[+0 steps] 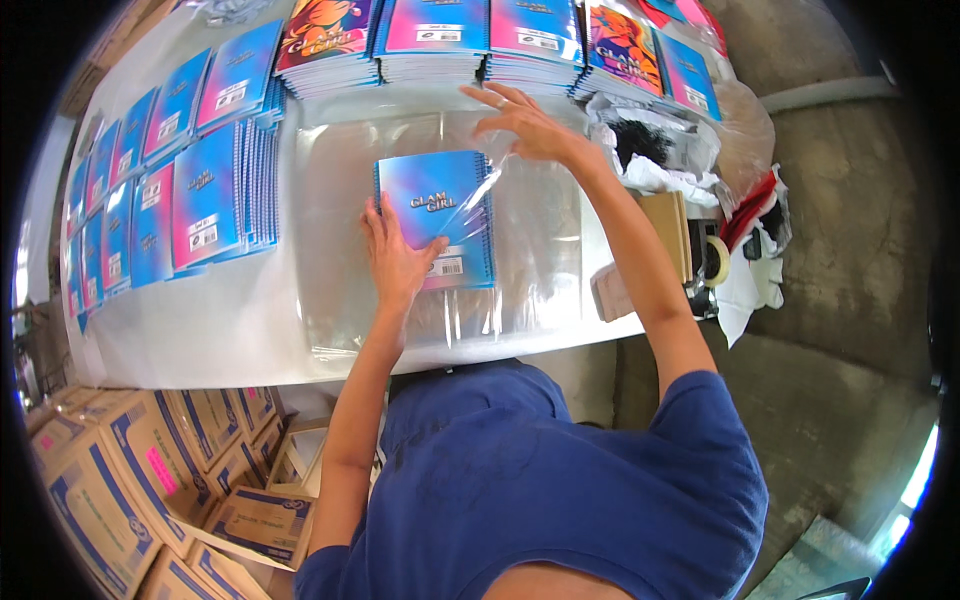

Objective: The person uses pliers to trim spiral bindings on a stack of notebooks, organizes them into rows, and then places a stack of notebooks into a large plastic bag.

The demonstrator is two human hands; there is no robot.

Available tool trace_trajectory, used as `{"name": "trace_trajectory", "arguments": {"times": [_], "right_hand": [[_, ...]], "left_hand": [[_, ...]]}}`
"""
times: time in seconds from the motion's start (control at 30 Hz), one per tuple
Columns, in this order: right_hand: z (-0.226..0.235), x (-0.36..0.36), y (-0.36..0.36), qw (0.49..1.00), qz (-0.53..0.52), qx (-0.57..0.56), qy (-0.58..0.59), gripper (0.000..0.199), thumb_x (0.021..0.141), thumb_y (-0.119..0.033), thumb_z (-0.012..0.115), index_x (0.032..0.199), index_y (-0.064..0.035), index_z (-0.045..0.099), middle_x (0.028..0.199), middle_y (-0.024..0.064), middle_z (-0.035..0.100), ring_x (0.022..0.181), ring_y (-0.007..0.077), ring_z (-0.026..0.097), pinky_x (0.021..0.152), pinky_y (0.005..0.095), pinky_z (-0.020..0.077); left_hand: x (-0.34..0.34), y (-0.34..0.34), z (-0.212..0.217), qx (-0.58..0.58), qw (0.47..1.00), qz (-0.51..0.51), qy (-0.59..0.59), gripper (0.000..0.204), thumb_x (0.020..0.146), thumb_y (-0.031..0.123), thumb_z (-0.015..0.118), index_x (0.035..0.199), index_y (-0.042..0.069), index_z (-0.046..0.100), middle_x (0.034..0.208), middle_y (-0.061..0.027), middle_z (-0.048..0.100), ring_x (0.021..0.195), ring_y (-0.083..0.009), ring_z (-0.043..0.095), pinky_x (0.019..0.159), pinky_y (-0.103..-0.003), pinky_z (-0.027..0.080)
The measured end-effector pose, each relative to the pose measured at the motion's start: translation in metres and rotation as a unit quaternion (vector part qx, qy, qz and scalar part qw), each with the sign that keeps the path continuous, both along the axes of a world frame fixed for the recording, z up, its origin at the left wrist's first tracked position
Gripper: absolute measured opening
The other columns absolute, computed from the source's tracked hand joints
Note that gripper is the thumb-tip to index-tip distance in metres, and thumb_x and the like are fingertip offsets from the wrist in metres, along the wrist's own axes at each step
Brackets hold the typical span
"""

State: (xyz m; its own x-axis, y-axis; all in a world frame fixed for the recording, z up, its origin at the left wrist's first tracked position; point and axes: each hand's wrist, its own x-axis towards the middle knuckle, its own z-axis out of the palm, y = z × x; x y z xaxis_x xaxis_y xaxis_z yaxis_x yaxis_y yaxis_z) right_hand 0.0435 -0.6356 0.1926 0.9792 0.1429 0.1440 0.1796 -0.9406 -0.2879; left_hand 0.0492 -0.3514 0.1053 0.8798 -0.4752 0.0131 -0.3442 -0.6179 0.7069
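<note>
Blue-and-pink spiral notebooks (430, 178) lie in front of me on clear plastic film (545, 255). Wire spirals show along both their left and right edges, so more than one seems stacked; the exact number is hidden. My left hand (398, 258) grips the lower left of this stack, its thumb across the front cover and its fingers at the left side. Above and right of the notebooks, my right hand (530, 125) is raised with fingers spread, holding nothing that I can see, close to the film's far edge.
Several notebook piles (430, 62) line the table's far side, with leaning rows (207, 200) at left. At right are crumpled white paper (690, 150), a tape roll (716, 262) and a brown box (664, 232). Cardboard cartons (150, 455) stand below left of the white table (240, 335).
</note>
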Motion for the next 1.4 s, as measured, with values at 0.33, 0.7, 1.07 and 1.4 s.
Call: {"name": "trace_trajectory", "arguments": {"times": [0.33, 0.7, 1.07, 1.4], "right_hand": [[-0.036, 0.093, -0.006, 0.908, -0.136, 0.222, -0.328, 0.01, 0.078, 0.0, 0.066, 0.087, -0.0011, 0.061, 0.091, 0.0139, 0.063, 0.082, 0.0369, 0.059, 0.07, 0.0417, 0.048], [-0.038, -0.168, 0.186, 0.939, -0.025, 0.307, 0.151, 0.018, 0.084, -0.004, 0.059, 0.101, -0.0066, 0.061, 0.092, 0.0096, 0.064, 0.079, 0.0334, 0.064, 0.068, 0.042, 0.0516], [-0.082, -0.161, 0.215, 0.995, -0.052, 0.072, 0.044, 0.038, 0.083, -0.007, 0.057, 0.117, 0.0074, 0.052, 0.118, 0.0202, 0.051, 0.108, 0.0338, 0.052, 0.089, 0.0423, 0.0447], [-0.085, -0.146, 0.223, 0.977, -0.13, 0.137, 0.094, 0.048, 0.072, 0.008, 0.05, 0.12, 0.009, 0.045, 0.112, 0.027, 0.049, 0.098, 0.0402, 0.053, 0.083, 0.0456, 0.0466]], "left_hand": [[0.009, 0.002, 0.0, -0.113, 0.992, -0.047, 0.031, 0.108, 0.058, 0.019, 0.087, 0.144, 0.001, 0.024, 0.142, -0.0237, 0.028, 0.13, -0.0429, 0.031, 0.108, -0.048, 0.032], [-0.002, -0.006, -0.002, -0.051, 0.998, -0.043, -0.006, 0.11, 0.059, 0.023, 0.087, 0.144, -0.001, 0.021, 0.145, -0.0252, 0.028, 0.136, -0.043, 0.024, 0.112, -0.047, 0.027], [-0.005, -0.004, -0.002, -0.052, 0.996, -0.04, 0.053, 0.115, 0.063, 0.024, 0.085, 0.148, 0.0, 0.012, 0.152, -0.0242, 0.019, 0.14, -0.0465, 0.017, 0.111, -0.053, 0.026], [-0.008, -0.005, 0.005, -0.041, 0.996, -0.005, 0.082, 0.113, 0.064, 0.023, 0.085, 0.148, -0.003, 0.013, 0.154, -0.0248, 0.014, 0.142, -0.0392, 0.019, 0.113, -0.044, 0.028]]}}
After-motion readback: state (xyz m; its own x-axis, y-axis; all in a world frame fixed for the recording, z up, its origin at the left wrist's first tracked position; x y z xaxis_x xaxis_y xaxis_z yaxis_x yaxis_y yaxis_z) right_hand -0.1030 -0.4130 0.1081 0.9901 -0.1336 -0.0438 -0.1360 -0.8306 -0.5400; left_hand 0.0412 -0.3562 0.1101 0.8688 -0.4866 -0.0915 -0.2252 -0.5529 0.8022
